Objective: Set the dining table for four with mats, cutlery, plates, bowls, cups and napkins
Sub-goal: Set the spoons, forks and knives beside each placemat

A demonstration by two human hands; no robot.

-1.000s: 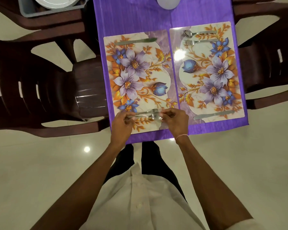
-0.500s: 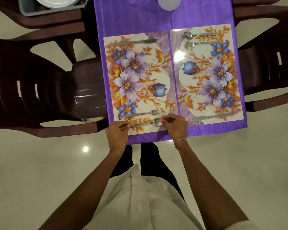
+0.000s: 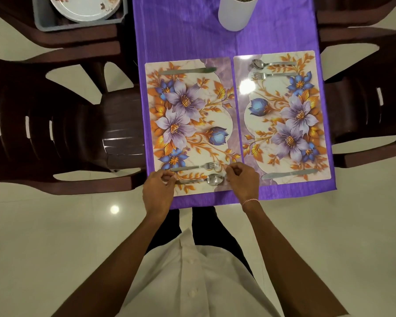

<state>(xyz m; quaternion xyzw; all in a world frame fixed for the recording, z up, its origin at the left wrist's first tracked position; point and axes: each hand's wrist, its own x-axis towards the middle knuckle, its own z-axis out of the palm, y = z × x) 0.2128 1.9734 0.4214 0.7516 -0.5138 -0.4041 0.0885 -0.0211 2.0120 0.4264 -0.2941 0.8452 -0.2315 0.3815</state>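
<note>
Purple cloth [image 3: 188, 37] is lying under 2 flower mats. The spoon [image 3: 212, 179] is lying flat on the mat [image 3: 192, 133] under the hands. It is sitting right between them, and its long side is running from one hand to the other.

The left hand [image 3: 158, 191] is curling its fingers on the handle end, and the handle tip is hiding under them. The right hand [image 3: 242, 181] is waiting just beside the round end with bent fingers. I cannot tell if it is touching.

A fork [image 3: 199, 167] is lying just past the spoon, pointing the same way. Letting go is looking like the next job.

Only 2 of the 4 places are showing. Far past the left hand, a plate [image 3: 85, 8] in a grey bin [image 3: 46, 21] is getting cut off.
</note>
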